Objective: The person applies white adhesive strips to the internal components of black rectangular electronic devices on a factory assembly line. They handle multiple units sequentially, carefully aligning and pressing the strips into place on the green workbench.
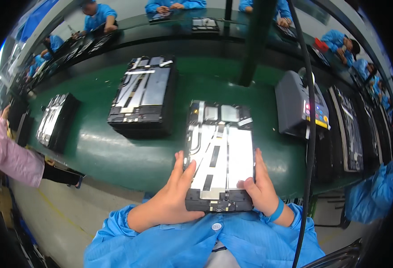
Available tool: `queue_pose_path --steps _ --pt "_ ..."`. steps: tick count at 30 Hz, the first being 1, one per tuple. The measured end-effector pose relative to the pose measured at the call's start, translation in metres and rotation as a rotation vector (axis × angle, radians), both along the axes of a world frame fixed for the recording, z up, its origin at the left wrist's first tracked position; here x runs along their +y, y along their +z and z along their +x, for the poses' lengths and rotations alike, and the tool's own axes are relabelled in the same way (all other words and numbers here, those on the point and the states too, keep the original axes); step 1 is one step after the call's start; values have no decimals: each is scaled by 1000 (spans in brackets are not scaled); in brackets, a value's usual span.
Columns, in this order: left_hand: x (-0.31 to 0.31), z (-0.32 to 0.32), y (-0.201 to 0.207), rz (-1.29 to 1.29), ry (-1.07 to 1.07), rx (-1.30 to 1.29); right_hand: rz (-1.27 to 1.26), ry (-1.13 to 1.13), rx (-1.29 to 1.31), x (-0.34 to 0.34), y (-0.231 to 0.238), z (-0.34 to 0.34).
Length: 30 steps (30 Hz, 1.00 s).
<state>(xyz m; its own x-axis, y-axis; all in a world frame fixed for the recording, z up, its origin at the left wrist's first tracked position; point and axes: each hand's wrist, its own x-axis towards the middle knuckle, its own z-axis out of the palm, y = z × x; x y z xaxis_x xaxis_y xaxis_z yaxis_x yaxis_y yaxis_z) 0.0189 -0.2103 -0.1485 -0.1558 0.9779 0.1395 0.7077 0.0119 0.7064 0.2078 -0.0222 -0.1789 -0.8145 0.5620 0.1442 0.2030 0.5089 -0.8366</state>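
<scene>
Close to my body, an opened tablet (pixel 236 152) lies face-on below me, silver inner plates showing, with thin black strips and a black band along its near end. It may be the top one of a stack; its depth is hard to tell from here. My left hand (pixel 169 196) presses its left side, thumb by the near corner and fingers along the edge. Against the right side, my right hand (pixel 262 190) grips with the thumb over the top face. A blue band (pixel 277 209) circles my right wrist.
A thick stack of similar opened tablets (pixel 147 91) stands left on the green table (pixel 98 154), a smaller stack (pixel 53 120) farther left. To the right are a grey machine with lit buttons (pixel 292 105) and upright tablets (pixel 348 129). A black cable (pixel 311 147) hangs in front. Co-workers sit beyond.
</scene>
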Motion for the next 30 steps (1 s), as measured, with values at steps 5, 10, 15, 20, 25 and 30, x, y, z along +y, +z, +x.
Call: queue_pose_path --steps 5,10,15,20,25,30 --pt "0 -52 67 186 -9 130 -392 144 410 -4 56 -62" --pt "-10 -161 90 316 144 -126 -195 289 503 15 80 -194" --pt "4 -222 65 279 264 -273 -185 211 336 35 39 -279" --pt "-10 -230 38 251 291 -353 -186 178 215 23 27 -285" --pt "0 -241 37 258 219 -356 -200 203 270 27 24 -286" --pt "-19 -224 37 261 333 -335 57 277 106 8 56 -214"
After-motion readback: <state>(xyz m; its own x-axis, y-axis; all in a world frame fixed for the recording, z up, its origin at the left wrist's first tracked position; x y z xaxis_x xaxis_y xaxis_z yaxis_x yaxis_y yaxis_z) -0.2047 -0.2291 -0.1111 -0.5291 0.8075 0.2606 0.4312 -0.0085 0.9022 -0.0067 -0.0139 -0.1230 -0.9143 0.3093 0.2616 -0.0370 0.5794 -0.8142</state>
